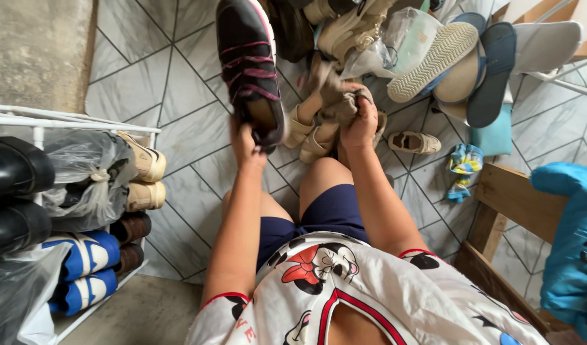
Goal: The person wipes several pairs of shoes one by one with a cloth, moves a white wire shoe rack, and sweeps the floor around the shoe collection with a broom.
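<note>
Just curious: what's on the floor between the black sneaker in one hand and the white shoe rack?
Nothing: the head view shows only bare grey tiled floor between the black sneaker and the white shoe rack.

Clear plastic bag (89, 176) — crumpled, greyish, wrapped over shoes on the white rack's (63, 120) upper shelf, at its front edge. Second clear bag (15, 287) at the rack's lower left corner. Third, translucent (405, 38) — in the shoe pile on the tiled floor (185, 108), top centre.
</note>
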